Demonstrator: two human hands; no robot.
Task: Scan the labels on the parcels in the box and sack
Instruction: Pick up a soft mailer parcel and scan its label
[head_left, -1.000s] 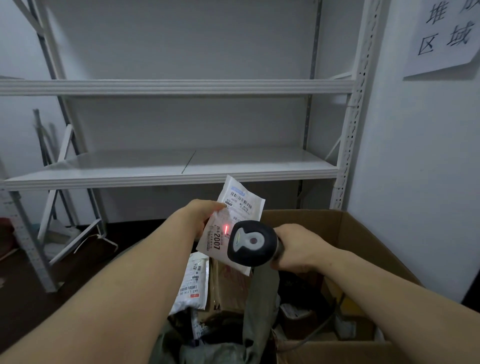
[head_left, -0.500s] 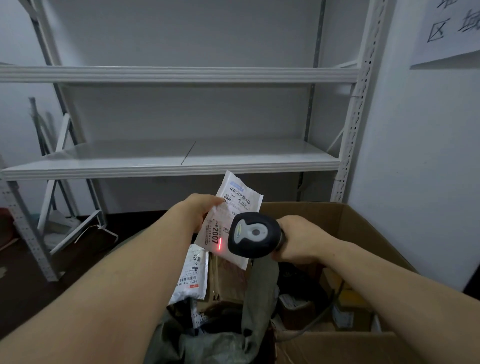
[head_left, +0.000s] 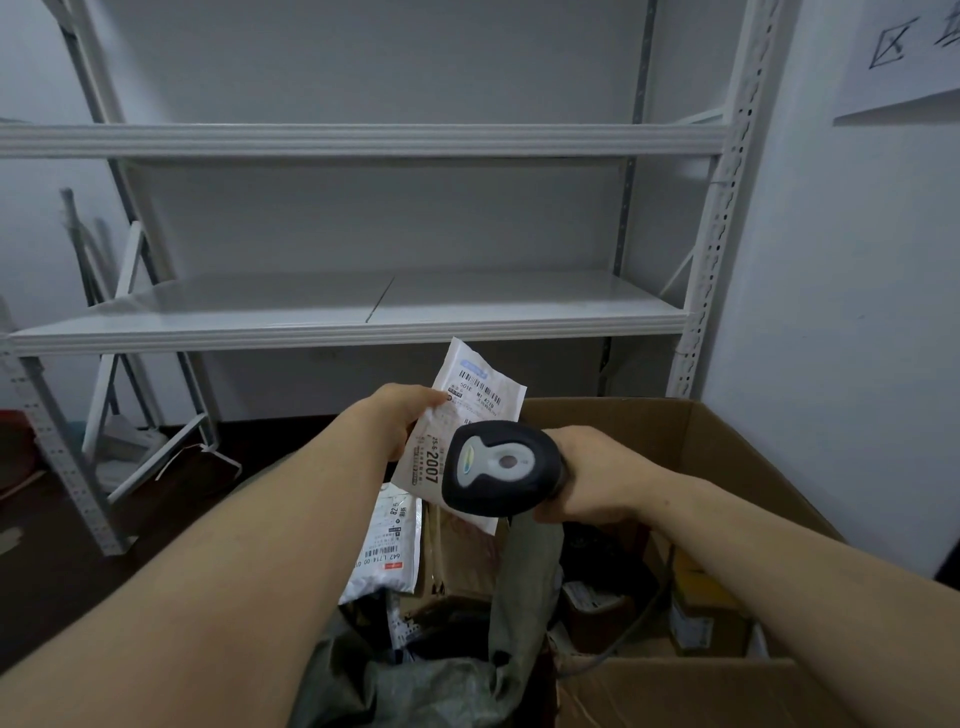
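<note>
Head view: left hand (head_left: 400, 418) pinched a white labelled plastic parcel (head_left: 470, 395); right hand (head_left: 597, 475), just beside it, gripped a black handheld scanner (head_left: 498, 467).

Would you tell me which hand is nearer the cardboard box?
Right. The right hand, holding the scanner, is above the box's left side; the left hand holds a parcel further left.

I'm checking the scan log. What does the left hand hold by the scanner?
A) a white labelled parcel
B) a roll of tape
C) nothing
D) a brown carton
A: the left hand grips a white parcel whose label reads 2007, partly hidden by the scanner that the right hand holds.
</note>
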